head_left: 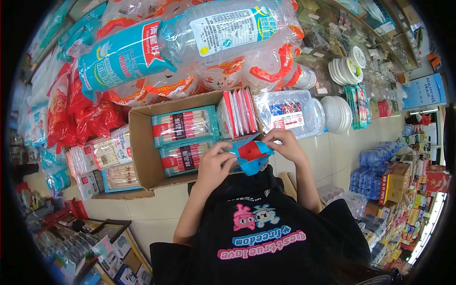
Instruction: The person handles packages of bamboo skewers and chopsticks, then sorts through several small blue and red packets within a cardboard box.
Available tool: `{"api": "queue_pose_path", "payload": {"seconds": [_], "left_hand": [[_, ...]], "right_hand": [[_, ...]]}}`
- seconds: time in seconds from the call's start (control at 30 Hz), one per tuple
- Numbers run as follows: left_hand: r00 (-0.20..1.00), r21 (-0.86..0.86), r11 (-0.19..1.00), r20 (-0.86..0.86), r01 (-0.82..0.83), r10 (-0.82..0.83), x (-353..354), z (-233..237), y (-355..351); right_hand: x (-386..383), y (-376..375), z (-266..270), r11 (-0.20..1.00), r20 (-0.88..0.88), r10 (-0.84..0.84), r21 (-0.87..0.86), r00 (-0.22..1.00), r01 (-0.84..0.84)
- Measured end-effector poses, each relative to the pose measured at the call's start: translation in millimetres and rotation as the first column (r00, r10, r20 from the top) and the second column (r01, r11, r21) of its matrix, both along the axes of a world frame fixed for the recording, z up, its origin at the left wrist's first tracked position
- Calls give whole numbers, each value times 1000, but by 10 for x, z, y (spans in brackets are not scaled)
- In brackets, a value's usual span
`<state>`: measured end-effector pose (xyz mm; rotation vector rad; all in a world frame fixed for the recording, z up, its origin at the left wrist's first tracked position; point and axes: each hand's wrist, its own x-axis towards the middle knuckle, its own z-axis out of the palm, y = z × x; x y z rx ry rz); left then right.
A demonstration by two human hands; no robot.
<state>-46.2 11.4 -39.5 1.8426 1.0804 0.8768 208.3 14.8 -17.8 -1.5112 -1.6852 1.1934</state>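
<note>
An open cardboard box (141, 142) stands on the tiled floor (156, 209). Inside it lie two teal packs of chopsticks (184, 126), with red and white flat packs (240, 111) on edge at its right end. More chopstick packs (114, 152) lie just beside its left wall. Behind it are piled blue-labelled sleeves of plastic cups (123, 54) and red bags (90, 118). Right of the box are a clear plastic container (285, 111) and stacked white plates (335, 114). Packs of bottled water (375, 156) and cartons (396, 183) stand at the far right.

Black T-shirt (266, 232) print, upside down in view: "#freedom" and "quest:true love". Blue plastic pack (118, 59) label: Chinese characters, white on red, not legible.
</note>
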Motion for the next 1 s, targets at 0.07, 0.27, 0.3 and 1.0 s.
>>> {"api": "queue_pose_path", "payload": {"seconds": [0.07,0.27,0.3,1.0], "left_hand": [[1000,-32,999,-5,-15,15,-2,-5,-4],[1000,127,992,-21,2,1,-27,95,-19],[999,110,994,-37,-10,14,-30,87,-29],[988,85,996,-151,-21,34,49,-139,-75]], "right_hand": [[-1,-3,-4,1000,-11,-13,-12,1000,13],[10,-10,-20,1000,-2,-26,-18,1000,26],[6,-14,-12,999,-7,-31,-21,1000,31],[-122,75,34,999,26,-35,-7,999,35]]}}
